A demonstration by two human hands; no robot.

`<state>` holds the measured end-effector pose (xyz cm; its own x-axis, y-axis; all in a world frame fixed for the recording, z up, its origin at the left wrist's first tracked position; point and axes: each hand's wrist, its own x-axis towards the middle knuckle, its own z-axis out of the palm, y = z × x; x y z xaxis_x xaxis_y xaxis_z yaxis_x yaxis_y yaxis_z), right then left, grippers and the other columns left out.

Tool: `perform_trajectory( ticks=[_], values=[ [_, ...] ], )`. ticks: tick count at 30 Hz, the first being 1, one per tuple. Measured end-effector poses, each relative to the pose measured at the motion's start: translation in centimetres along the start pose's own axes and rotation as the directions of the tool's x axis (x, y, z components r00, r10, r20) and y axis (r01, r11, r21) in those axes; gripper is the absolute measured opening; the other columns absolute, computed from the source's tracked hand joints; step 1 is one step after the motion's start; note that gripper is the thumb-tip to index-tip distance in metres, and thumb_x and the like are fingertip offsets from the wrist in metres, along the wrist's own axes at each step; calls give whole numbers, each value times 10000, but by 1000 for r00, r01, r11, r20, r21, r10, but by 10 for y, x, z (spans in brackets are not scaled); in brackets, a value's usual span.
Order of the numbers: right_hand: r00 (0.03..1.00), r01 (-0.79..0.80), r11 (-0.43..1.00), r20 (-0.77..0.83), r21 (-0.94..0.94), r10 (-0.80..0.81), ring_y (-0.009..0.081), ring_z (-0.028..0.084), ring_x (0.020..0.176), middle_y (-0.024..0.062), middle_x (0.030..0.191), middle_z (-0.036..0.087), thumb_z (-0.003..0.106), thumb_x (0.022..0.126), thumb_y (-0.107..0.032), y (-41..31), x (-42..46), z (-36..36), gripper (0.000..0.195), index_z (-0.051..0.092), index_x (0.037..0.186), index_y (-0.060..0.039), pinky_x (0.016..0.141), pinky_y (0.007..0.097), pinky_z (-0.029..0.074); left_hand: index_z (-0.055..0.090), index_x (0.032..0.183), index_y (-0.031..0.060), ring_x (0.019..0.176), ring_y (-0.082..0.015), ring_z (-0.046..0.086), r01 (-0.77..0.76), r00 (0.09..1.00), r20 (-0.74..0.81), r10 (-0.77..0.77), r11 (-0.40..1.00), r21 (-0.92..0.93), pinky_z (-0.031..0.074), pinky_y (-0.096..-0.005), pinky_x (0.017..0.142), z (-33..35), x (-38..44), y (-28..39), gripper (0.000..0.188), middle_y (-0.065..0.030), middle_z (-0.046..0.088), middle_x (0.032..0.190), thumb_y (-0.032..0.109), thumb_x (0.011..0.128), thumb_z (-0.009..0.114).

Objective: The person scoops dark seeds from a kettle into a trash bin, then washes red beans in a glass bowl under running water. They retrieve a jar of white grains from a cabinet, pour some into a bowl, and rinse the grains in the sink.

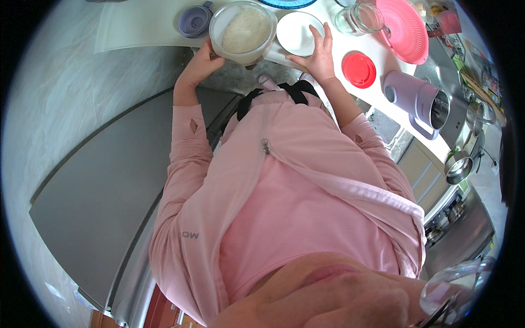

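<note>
A clear round bowl [243,33] of pale grains, which look like rice, overhangs the near edge of the white counter. My left hand [202,65] grips its left side, thumb in front and fingers partly hidden behind it. To its right lies a round white dish [296,35]. My right hand [319,55] is spread at the dish's right and near rim, fingers apart and holding nothing; whether the fingertips touch it I cannot tell. A red round lid [359,69] lies right of that hand. An open glass jar [359,19] lies tilted beyond it.
A purple cup-like funnel [194,20] is at the left on the counter [139,28]. A pink colander [406,33] stands at the right, with a lilac jug [416,98] nearer. Part of a blue-rimmed dish [287,3] shows at the top. A grey appliance-like panel [102,176] is on my left.
</note>
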<state>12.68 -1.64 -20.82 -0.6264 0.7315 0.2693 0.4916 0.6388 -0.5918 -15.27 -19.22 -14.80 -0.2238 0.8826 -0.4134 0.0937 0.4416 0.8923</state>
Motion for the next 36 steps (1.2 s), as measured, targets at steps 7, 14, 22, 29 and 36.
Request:
perform_trajectory(
  ticks=[7,14,22,29,36],
  values=[
    [975,178,973,108,150,-195,384,449,1251,249,1400,396,896,524,-460,-67,9,-17,1175,293,1423,-2,1035,430,406,229,1476,102,1266,-208,443,18,965,256,-60,986,164,394,-375,1050,-30,18,42,936,-94,434,1390,99,714,771],
    [912,-109,936,409,334,-40,372,411,1286,263,1351,403,913,526,-416,-95,58,-25,1287,153,1471,14,1085,476,310,441,1333,-7,1066,-193,578,-182,952,292,88,932,315,525,-330,847,-25,27,34,755,-102,593,1183,97,694,829],
    [975,-131,610,213,781,-63,332,350,1319,189,1402,341,927,561,-343,-114,20,-2,1285,82,1474,-16,1073,465,355,373,1383,-2,1160,-229,528,-283,950,211,230,918,276,420,-354,989,-27,-12,82,993,-127,555,1261,280,585,893],
    [876,-474,-11,473,880,100,232,352,1297,99,1413,321,890,658,-272,-117,-23,18,1134,113,1462,-79,1051,400,364,453,1326,-21,1121,-239,553,-50,931,355,-86,933,356,429,-335,963,-6,8,120,914,-136,576,1223,433,632,838],
    [852,-456,-116,470,883,231,201,401,1182,97,1283,427,863,688,-334,-108,-28,15,1034,199,1420,-27,1009,361,363,467,1327,-29,1088,-240,576,-34,889,402,-217,845,533,442,-342,949,13,47,122,876,-163,589,1218,457,683,807]
  ],
)
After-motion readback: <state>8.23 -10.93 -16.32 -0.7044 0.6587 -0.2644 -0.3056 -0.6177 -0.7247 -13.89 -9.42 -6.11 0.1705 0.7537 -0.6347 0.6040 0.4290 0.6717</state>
